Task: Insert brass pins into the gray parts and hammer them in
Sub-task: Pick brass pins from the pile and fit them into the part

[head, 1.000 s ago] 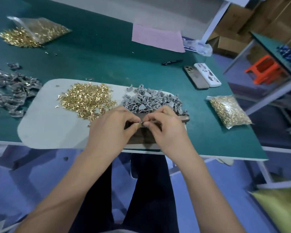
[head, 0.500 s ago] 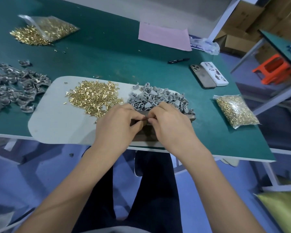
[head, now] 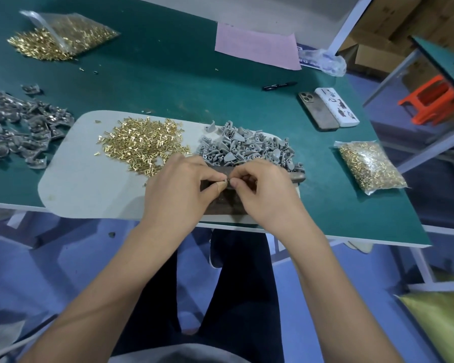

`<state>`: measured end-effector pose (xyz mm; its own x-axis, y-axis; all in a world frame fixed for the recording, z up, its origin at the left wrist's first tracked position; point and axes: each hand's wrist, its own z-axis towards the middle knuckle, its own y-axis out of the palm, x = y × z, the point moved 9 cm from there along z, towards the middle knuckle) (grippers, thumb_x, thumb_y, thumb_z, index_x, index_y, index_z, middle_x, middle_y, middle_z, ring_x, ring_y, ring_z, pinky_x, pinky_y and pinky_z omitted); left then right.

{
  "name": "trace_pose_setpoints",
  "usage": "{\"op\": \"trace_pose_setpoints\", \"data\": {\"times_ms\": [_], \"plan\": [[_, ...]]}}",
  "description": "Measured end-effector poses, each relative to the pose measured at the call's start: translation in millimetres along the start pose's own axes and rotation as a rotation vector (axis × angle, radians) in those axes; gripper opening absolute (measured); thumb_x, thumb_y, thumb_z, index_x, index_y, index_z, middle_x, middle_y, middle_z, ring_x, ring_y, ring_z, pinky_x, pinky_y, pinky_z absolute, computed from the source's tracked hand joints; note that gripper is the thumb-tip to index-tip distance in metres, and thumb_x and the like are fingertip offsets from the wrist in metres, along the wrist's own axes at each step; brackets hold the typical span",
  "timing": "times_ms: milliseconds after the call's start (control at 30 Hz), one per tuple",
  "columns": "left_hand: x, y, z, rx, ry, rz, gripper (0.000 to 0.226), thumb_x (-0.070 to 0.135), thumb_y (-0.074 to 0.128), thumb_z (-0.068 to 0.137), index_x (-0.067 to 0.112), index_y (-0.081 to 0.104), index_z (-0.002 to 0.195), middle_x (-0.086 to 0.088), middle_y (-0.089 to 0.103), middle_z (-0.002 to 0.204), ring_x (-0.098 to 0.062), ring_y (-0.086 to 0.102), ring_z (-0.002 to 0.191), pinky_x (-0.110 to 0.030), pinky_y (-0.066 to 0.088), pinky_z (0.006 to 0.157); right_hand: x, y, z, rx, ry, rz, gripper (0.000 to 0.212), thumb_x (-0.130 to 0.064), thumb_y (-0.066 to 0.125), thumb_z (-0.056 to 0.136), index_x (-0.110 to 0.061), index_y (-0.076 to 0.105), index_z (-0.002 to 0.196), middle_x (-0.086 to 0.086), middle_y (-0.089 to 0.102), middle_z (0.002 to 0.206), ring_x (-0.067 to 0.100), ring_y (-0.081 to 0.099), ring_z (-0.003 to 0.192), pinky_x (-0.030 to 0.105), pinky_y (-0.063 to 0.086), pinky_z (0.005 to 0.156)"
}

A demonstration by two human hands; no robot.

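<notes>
Loose brass pins lie in a heap on a white mat. Beside them on the right is a pile of gray parts. My left hand and my right hand meet fingertip to fingertip over a dark block at the mat's front edge. Between the thumbs and forefingers they pinch a small piece, mostly hidden; whether it is a gray part, a pin or both I cannot tell. A dark tool handle pokes out right of my right hand.
A heap of darker gray parts lies at the left on the green table. Bags of brass pins sit far left and right. Two phones, a pen and pink paper lie behind.
My hands have stayed pinched together over the dark block, with small finger shifts. The view has shifted slightly.
</notes>
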<state>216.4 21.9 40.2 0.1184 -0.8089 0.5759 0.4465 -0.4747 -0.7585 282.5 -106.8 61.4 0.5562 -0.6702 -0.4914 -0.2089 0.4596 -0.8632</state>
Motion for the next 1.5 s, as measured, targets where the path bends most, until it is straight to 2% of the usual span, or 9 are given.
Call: {"op": "trace_pose_setpoints", "data": {"times_ms": [133,300,767,900,1000,1100,1233,1300,1500], "plan": [[0,0,0,-0.002,-0.007,-0.010,0.011,0.044,0.075,0.083,0.042,0.077,0.095,0.019,0.061,0.083,-0.013,0.048,0.092,-0.034,0.044,0.063,-7,0,-2,0.016,-0.018,-0.035,0.008,-0.004,0.069,0.090,-0.009,0.074,0.089,-0.005,0.056,0.085,0.010,0.047,0.078,0.008,0.032,0.071],[-1,1,0,0.000,-0.008,-0.007,0.012,0.040,0.078,0.081,0.042,0.077,0.093,0.018,0.063,0.085,-0.015,0.048,0.092,-0.037,0.048,0.062,-20,11,3,-0.070,-0.094,-0.241,0.011,-0.004,0.060,0.094,-0.004,0.070,0.092,0.008,0.058,0.094,0.029,0.058,0.091,0.038,0.044,0.082],[-1,2,-1,-0.001,-0.017,-0.016,0.013,0.046,0.073,0.084,0.045,0.076,0.097,0.019,0.062,0.085,-0.012,0.048,0.093,-0.035,0.046,0.066,-6,4,-3,-0.002,0.026,-0.045,0.011,-0.007,0.062,0.095,-0.010,0.072,0.093,0.001,0.055,0.094,0.014,0.047,0.084,0.018,0.030,0.075],[-1,1,-2,-0.011,-0.031,-0.017,0.012,0.046,0.072,0.085,0.044,0.076,0.096,0.019,0.061,0.087,-0.011,0.046,0.093,-0.036,0.045,0.067,-1,1,-13,0.040,0.019,0.097,0.018,-0.008,0.066,0.094,-0.014,0.069,0.111,-0.003,0.055,0.103,0.005,0.051,0.083,0.008,0.037,0.078],[1,1,-2,-0.014,-0.025,-0.017,0.010,0.047,0.071,0.086,0.044,0.076,0.095,0.019,0.060,0.085,-0.010,0.045,0.092,-0.034,0.045,0.065,31,-23,-37,0.247,0.143,0.155,0.025,-0.021,0.068,0.095,-0.023,0.063,0.120,-0.003,0.056,0.111,0.008,0.054,0.096,0.020,0.042,0.089],[7,1,-2,-0.010,-0.006,-0.006,0.009,0.044,0.071,0.087,0.043,0.076,0.095,0.019,0.058,0.083,-0.009,0.043,0.090,-0.031,0.036,0.061,69,-43,-69,0.393,0.344,-0.071,0.026,-0.032,0.065,0.096,-0.021,0.061,0.119,0.006,0.058,0.111,0.024,0.046,0.106,0.030,0.035,0.088],[16,6,-2,-0.024,0.017,0.002,0.008,0.040,0.071,0.089,0.039,0.075,0.096,0.016,0.056,0.086,-0.010,0.043,0.093,-0.030,0.034,0.061,104,-31,-91,0.216,0.596,-0.232,0.044,-0.044,0.063,0.097,-0.012,0.053,0.125,0.015,0.056,0.117,0.038,0.049,0.110,0.047,0.042,0.086],[22,11,-2,-0.041,0.033,-0.015,0.008,0.037,0.071,0.089,0.036,0.075,0.097,0.013,0.057,0.090,-0.011,0.045,0.097,-0.030,0.039,0.067,108,-21,-90,0.108,0.592,-0.207,0.032,-0.036,0.059,0.101,-0.011,0.053,0.120,0.012,0.057,0.113,0.037,0.054,0.105,0.048,0.046,0.084],[31,13,3,-0.090,0.072,0.000,0.007,0.037,0.070,0.089,0.035,0.072,0.095,0.013,0.061,0.091,-0.014,0.050,0.095,-0.039,0.047,0.076,113,-30,-99,0.127,0.620,-0.178,0.012,-0.025,0.043,0.106,-0.014,0.048,0.103,0.005,0.055,0.091,0.034,0.054,0.078,0.045,0.046,0.067]]}}
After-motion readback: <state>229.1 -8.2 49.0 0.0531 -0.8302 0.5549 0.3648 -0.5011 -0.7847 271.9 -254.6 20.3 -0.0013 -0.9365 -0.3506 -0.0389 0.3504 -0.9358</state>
